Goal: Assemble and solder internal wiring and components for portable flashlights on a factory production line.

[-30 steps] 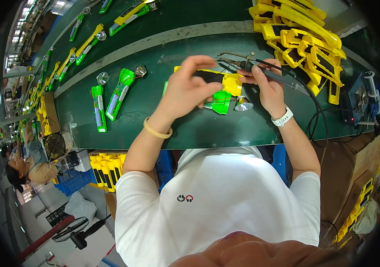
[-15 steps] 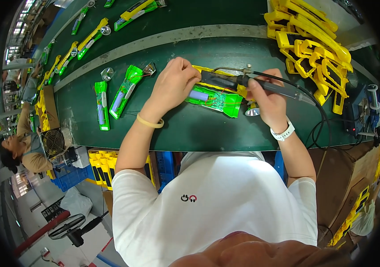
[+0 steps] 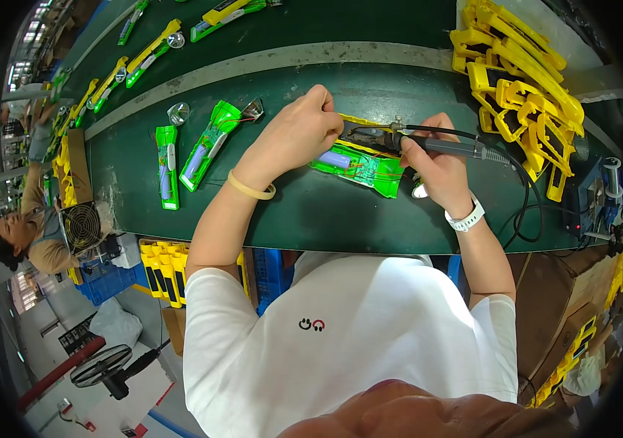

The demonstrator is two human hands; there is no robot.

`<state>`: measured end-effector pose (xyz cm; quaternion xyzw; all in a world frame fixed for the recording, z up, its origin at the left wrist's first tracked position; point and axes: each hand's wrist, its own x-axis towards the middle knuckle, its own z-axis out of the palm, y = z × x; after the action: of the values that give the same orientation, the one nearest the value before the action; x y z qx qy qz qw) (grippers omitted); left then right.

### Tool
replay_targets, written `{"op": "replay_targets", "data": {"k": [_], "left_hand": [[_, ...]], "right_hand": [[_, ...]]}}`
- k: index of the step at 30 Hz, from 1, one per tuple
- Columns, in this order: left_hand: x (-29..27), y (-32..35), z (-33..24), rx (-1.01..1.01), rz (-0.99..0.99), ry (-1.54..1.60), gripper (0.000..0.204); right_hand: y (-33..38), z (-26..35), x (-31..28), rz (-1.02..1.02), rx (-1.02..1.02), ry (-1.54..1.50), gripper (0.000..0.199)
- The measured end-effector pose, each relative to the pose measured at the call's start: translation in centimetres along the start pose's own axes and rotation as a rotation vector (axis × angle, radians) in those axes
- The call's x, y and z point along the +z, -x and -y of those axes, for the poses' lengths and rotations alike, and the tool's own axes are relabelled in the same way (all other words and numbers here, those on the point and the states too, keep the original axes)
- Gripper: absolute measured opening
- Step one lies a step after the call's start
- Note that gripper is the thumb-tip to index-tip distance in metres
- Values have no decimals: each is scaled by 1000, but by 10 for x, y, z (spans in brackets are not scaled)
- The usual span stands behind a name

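Green plastic half-shell [image 3: 359, 166] with a pale blue cylindrical battery cell and thin wires inside lies open side up on the dark green bench [image 3: 311, 212], its long axis running from upper left to lower right, probably so the wiring faces the tool. Closed fingers of the left hand [image 3: 303, 131] pinch something small at its upper edge, seemingly steadying it, while the right hand [image 3: 432, 164] grips a black corded soldering iron [image 3: 439, 144], tip toward the shell. Similar green shells [image 3: 209, 142] lie well left, and stacked yellow plastic frames [image 3: 519, 80] sit upper right.
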<state>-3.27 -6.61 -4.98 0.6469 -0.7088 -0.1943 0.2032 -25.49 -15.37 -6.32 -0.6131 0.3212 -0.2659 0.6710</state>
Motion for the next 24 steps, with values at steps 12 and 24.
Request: {"op": "replay_targets", "data": {"k": [12,24], "left_hand": [[-4,-6,-6,38,36,-21,6],[-17,4,-25,29,28,-79,8]], "right_hand": [[21,17,-27,-192,39,-169,21],[49,67,-186,-755,-779,45,27]]}}
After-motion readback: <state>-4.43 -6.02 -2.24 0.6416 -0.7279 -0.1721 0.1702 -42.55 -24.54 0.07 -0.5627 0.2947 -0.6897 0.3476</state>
